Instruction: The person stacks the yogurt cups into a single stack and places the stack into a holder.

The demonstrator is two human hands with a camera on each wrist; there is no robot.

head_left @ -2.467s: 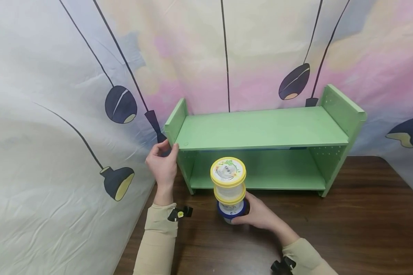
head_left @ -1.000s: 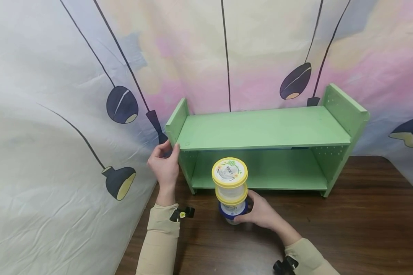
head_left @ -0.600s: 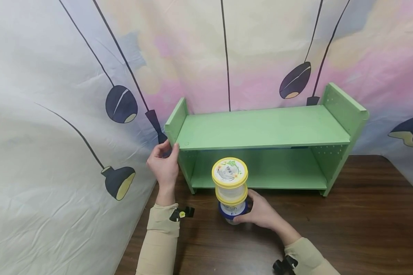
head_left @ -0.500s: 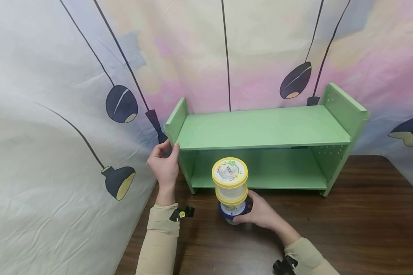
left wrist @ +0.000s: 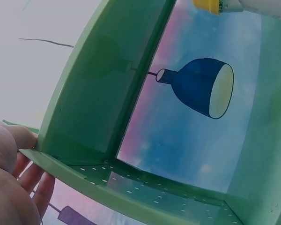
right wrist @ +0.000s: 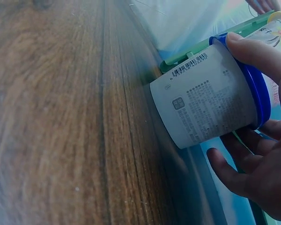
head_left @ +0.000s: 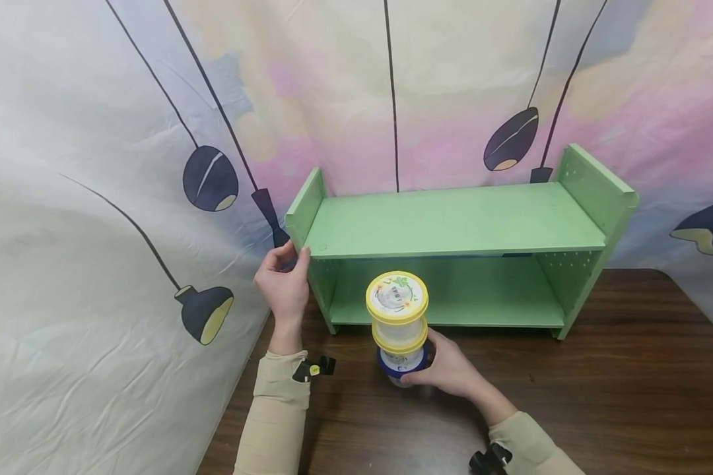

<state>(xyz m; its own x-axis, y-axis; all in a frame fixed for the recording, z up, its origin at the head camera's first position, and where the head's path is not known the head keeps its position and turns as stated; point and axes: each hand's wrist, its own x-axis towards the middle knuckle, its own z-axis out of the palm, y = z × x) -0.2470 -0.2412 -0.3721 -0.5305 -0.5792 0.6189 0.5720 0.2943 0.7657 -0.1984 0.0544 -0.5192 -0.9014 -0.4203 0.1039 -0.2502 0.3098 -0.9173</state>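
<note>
My right hand (head_left: 449,369) grips the lowest tub of a stack, a white tub with a blue lid (head_left: 392,371), thumb on one side and fingers on the other. On top of it stand two tubs with yellow lids, the upper yellow-lidded tub (head_left: 397,298) and the lower yellow-lidded tub (head_left: 399,338). The right wrist view shows the printed side of the blue-lidded tub (right wrist: 206,93), its base close to the tabletop. My left hand (head_left: 283,290) pinches the left side panel of the green shelf (head_left: 451,221) near its front edge; in the left wrist view, its fingers reach behind the panel.
The two-tier green shelf stands on a dark wooden table (head_left: 642,382), behind the stack. A painted cloth backdrop (head_left: 451,86) hangs behind it and a pale cloth (head_left: 95,343) hangs along the left. Wrist cameras sit on both sleeves.
</note>
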